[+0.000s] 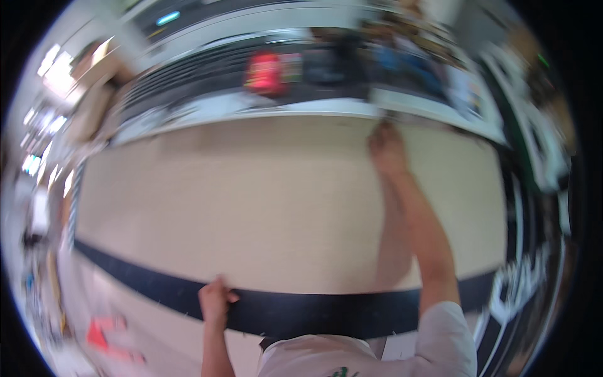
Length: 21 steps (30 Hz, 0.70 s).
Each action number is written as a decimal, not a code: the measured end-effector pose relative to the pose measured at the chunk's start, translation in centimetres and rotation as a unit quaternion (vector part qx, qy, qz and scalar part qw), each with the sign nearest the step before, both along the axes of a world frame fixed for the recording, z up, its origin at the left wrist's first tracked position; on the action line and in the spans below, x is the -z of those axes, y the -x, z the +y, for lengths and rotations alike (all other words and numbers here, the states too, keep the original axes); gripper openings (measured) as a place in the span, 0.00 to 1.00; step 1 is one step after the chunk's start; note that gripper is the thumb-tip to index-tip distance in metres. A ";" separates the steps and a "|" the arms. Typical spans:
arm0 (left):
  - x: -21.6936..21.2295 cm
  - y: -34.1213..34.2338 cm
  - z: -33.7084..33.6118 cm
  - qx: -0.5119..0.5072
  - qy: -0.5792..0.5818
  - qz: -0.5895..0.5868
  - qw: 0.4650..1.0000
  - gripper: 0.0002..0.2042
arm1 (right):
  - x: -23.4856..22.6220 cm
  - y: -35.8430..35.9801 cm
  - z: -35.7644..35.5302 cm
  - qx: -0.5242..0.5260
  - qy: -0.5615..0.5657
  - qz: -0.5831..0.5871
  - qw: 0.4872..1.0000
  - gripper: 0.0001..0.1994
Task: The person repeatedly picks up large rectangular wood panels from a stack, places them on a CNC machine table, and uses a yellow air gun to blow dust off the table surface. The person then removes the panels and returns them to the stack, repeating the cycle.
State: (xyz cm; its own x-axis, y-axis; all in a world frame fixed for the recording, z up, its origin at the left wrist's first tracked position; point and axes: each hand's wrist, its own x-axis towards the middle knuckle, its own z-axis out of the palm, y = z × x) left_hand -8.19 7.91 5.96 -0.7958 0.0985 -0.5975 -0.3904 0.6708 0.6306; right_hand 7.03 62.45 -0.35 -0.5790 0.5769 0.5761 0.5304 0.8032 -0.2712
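Board: the large pale beige board (264,201) lies flat in front of you, filling most of the view, its long edges bending with the lens; it spans from your left grip at the near edge to your right grip at the far edge.
Near edge: a dark navy band (314,311) runs along the side closest to you, just above your light-coloured shirt (326,358).
Left grip: your left hand (215,300) sits on the near edge of the board, fingers curled over it and clamped on the edge where the beige meets the dark band.
Right grip: your right hand (386,149) is stretched out across the board to its far edge, right of centre. It rests on or over that edge; the blur keeps you from telling whether the fingers are closed on it or merely laid flat.
Right arm: your forearm crosses the board from the lower right, with its shadow on the beige surface beside it.
Beyond the board: a white tabletop (264,107) runs along the far side, touching or just behind the board's far edge.
Further back: a blurred red object (264,72) stands past the tabletop, well apart from both hands.
Lower left: an orange-red thing (103,336) lies on the floor, near your left side, too smeared to identify.
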 end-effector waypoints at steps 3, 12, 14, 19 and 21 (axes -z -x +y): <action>-0.2 0.1 -0.5 -0.010 -0.035 -0.018 0.999 0.24 | -1.1 9.9 0.8 -0.078 0.062 0.001 0.995 0.15; 0.0 0.3 -3.4 -0.019 -0.076 -0.076 0.994 0.26 | 2.3 13.0 3.5 -0.061 -0.016 -0.062 0.996 0.17; 0.4 0.3 -2.9 -0.012 -0.123 -0.084 0.989 0.26 | 3.8 12.3 5.2 -0.060 -0.092 -0.118 0.987 0.17; 1.0 -0.8 -1.3 0.002 -0.096 -0.089 0.991 0.27 | 6.7 10.6 10.4 -0.096 -0.082 -0.072 0.989 0.16; 0.9 -1.5 -0.8 0.001 -0.097 -0.102 0.990 0.28 | 7.4 9.8 11.6 -0.094 -0.089 -0.077 0.989 0.16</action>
State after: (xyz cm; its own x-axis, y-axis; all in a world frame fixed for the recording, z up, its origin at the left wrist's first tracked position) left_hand -6.74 7.15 5.07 -0.6606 0.2278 -0.7153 -0.5218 0.5457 0.6557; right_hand -2.78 74.02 -7.79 -0.7551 0.3471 0.5562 0.3903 0.9196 -0.0439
